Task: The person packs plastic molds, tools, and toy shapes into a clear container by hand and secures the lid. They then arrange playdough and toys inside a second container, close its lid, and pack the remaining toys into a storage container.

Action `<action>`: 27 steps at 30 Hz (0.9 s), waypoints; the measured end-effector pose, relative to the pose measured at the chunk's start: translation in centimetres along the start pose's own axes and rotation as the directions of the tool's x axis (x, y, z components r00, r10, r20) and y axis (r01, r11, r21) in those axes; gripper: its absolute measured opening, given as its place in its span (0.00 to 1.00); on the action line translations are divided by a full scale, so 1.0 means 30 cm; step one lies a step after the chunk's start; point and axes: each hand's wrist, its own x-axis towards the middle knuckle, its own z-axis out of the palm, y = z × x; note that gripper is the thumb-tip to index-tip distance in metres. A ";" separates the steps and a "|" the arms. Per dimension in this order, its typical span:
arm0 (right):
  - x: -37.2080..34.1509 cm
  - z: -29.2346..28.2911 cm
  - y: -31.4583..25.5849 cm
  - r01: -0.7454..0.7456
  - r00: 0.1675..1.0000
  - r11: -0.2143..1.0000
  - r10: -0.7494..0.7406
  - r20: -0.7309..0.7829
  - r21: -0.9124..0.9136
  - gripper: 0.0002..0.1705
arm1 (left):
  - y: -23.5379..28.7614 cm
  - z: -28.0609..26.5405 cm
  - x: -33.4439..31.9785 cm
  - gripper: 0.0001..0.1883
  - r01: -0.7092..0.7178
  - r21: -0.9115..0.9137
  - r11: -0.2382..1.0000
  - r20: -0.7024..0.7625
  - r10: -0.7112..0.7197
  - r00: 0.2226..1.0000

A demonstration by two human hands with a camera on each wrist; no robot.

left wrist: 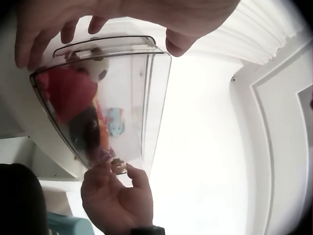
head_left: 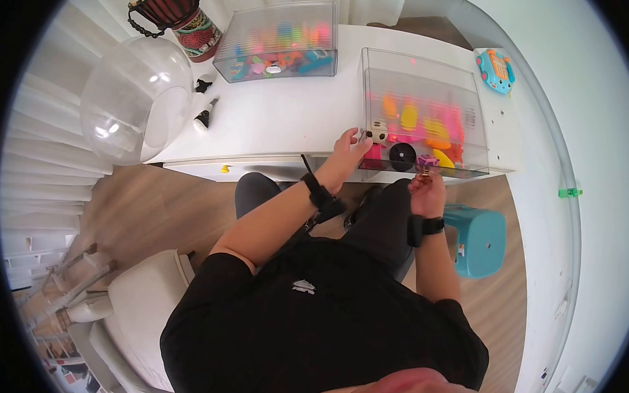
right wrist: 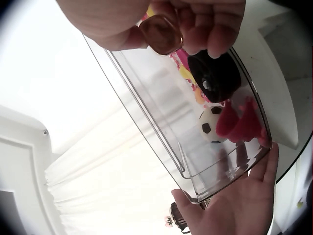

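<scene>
A clear plastic box of toys stands at the front edge of the white table. My left hand lies along the left end of the box, thumb and straight fingers spread over that end. At the front wall, my right hand pinches a small copper-coloured rounded-square piece between thumb and fingers. Inside the box are a small soccer ball, a black round thing, a pink toy and several yellow and orange toys.
A second clear box of colourful toys stands at the back left. Beside it are a drum and a large transparent globe. A toy telephone lies at the right. Below the table stands a teal stool.
</scene>
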 end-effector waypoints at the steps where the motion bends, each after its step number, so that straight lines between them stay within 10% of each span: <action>1: 0.008 -0.006 0.007 0.003 1.000 1.000 -0.003 0.019 0.004 0.10 | 0.004 -0.003 0.020 0.40 0.000 0.001 1.000 0.003 0.000 1.000; 27: 0.003 0.011 -0.053 -0.021 1.000 1.000 0.021 0.021 0.018 0.11 | 0.108 0.070 0.103 0.53 0.153 -0.211 0.965 0.102 -0.134 0.986</action>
